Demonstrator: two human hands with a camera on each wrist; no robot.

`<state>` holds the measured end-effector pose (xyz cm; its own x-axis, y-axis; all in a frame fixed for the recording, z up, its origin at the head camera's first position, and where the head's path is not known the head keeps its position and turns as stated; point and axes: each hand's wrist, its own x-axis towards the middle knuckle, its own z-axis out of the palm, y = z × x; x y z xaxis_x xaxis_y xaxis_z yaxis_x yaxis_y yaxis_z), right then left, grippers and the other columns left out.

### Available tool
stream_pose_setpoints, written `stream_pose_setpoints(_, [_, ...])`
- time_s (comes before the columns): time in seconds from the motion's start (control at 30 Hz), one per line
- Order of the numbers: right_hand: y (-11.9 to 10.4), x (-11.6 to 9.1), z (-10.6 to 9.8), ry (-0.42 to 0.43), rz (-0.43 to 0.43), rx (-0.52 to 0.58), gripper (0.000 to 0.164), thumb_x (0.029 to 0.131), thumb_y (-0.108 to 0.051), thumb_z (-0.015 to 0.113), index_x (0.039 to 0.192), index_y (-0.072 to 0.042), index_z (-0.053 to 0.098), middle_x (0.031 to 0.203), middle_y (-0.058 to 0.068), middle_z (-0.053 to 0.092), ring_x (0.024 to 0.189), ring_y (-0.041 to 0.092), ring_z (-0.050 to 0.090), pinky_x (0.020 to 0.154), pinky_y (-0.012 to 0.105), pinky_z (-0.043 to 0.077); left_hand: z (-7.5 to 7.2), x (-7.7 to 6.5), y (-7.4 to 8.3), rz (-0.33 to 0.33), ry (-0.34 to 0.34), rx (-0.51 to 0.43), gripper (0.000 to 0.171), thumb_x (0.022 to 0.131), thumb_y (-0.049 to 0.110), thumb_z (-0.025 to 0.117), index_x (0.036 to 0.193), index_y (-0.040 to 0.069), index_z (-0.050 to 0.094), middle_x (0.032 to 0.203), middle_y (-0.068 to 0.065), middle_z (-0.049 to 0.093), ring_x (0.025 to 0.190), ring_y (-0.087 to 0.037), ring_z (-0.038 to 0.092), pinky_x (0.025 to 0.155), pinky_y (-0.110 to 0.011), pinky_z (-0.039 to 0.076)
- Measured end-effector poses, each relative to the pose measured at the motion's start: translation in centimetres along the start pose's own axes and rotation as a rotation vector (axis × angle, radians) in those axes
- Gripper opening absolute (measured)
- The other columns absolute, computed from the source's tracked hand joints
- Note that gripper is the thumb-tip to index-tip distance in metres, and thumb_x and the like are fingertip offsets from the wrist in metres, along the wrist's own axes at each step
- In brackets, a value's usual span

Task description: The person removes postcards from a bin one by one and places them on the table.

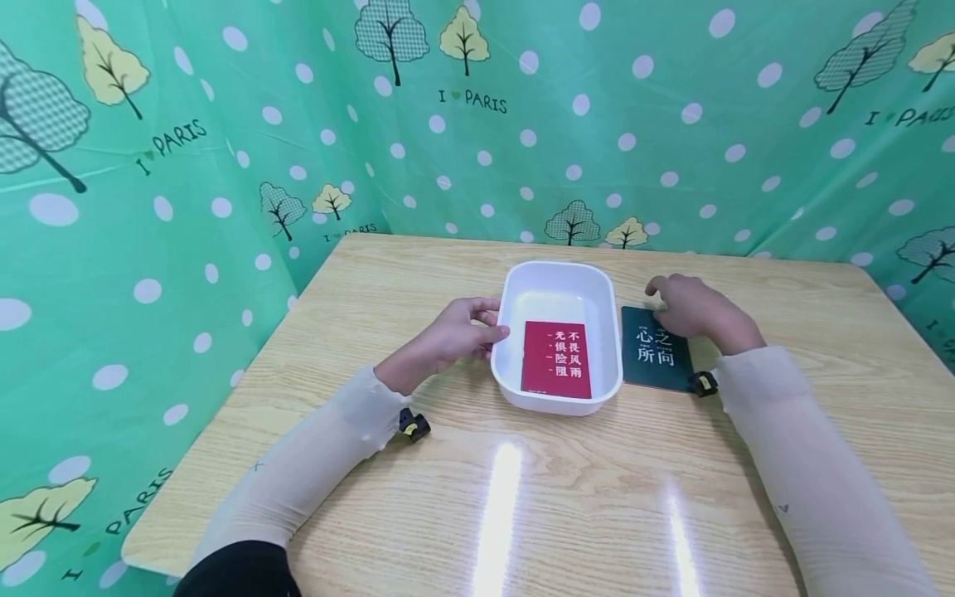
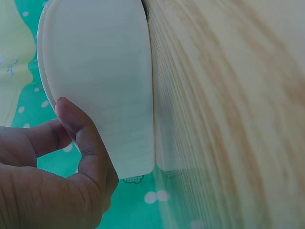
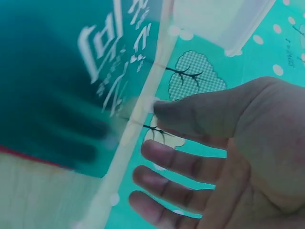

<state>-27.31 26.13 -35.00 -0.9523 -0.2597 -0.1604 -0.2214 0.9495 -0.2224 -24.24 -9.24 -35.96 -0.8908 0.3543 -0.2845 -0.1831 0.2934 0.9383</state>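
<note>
A white plastic tub (image 1: pixel 555 405) stands on the table, and inside it lies a red booklet (image 1: pixel 543 361) with white Chinese lettering. My left hand (image 1: pixel 460 333) pinches the tub's left rim between thumb and fingers; the left wrist view shows the tub's plain outer wall (image 2: pixel 105 86) beside the hand. Just right of the tub a dark green booklet (image 1: pixel 656 356) lies flat, lettered in white. Over its upper right edge is my right hand (image 1: pixel 694 307), fingers loosely bent. The right wrist view shows those fingers (image 3: pixel 186 162) spread with nothing between them, close to the green cover (image 3: pixel 52 86).
The wooden table (image 1: pixel 418 497) has bright light reflections near its front. Behind and to the left hangs a green curtain (image 1: pixel 477 166) with dots and trees. A small black wrist camera (image 1: pixel 414 425) sits at the left cuff, another camera (image 1: pixel 703 383) at the right.
</note>
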Motion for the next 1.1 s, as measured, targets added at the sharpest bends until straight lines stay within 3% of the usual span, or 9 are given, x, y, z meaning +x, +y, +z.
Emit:
stream_pose_setpoints(0.23, [-2.6,-0.9,-0.8,0.142,-0.066,-0.042,0.041,0.096,-0.009,0.056,0.133,0.006,0.049,0.124,0.03,0.051,0.11,0.047,0.049,0.088,0.061,0.044,0.0,0.0,0.0,0.006,-0.001,-0.003,0.053,0.093,0.011,0.067,0.141,0.007,0.045,0.111,-0.011,0.05,0.078,-0.027,0.059,0.068,-0.037,0.053])
stream_pose_setpoints(0.53, [-6.5,-1.4,-0.4,0.284,-0.202,0.034,0.044,0.098,-0.02,0.06,0.134,0.004,0.048,0.127,0.026,0.051,0.116,0.044,0.046,0.091,0.058,0.045,0.0,-0.1,-0.1,0.01,0.014,-0.011,0.051,0.092,0.008,0.068,0.138,0.005,0.047,0.109,-0.013,0.051,0.076,-0.027,0.059,0.064,-0.032,0.053])
stream_pose_setpoints(0.8, [-8.4,-1.2,1.0,0.246,-0.277,0.02,0.061,0.088,-0.027,0.074,0.137,-0.001,0.048,0.13,0.022,0.05,0.119,0.038,0.047,0.091,0.052,0.048,0.1,-0.3,0.3,-0.002,0.0,-0.016,0.051,0.093,0.009,0.067,0.14,0.006,0.045,0.11,-0.012,0.05,0.075,-0.024,0.058,0.069,-0.037,0.054])
stream_pose_setpoints(1.1, [-9.0,-0.9,2.0,0.187,-0.321,0.03,0.065,0.089,-0.029,0.073,0.141,-0.002,0.044,0.133,0.02,0.052,0.121,0.037,0.049,0.094,0.051,0.047,0.0,-0.1,-0.1,0.018,0.018,-0.013,0.05,0.093,0.008,0.067,0.138,0.006,0.047,0.108,-0.012,0.052,0.072,-0.023,0.059,0.062,-0.031,0.054])
